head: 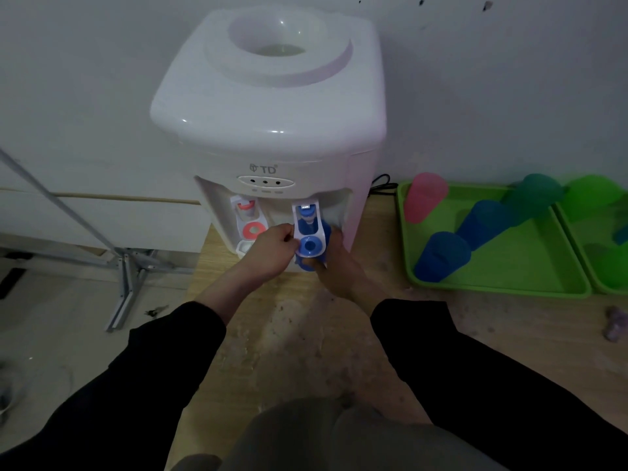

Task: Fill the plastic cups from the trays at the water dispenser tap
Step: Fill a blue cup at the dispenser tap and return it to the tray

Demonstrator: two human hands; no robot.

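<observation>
A white water dispenser [268,107] stands on a wooden surface, with a red tap [249,219] on the left and a blue tap [309,229] on the right. My left hand [272,249] grips the blue tap's lever from the left. My right hand [334,263] holds a blue plastic cup [326,231] under that tap; the tap and my fingers hide most of the cup. To the right, a green tray [530,266] carries a pink cup [424,197], two blue cups [441,256] and a teal cup [535,193], all upside down.
A second green tray [577,219] with green cups [591,195] lies at the far right edge. A black cable [382,183] runs behind the dispenser. A metal stand leg [125,287] stands on the floor at left. A small purple object [616,322] lies near the right edge.
</observation>
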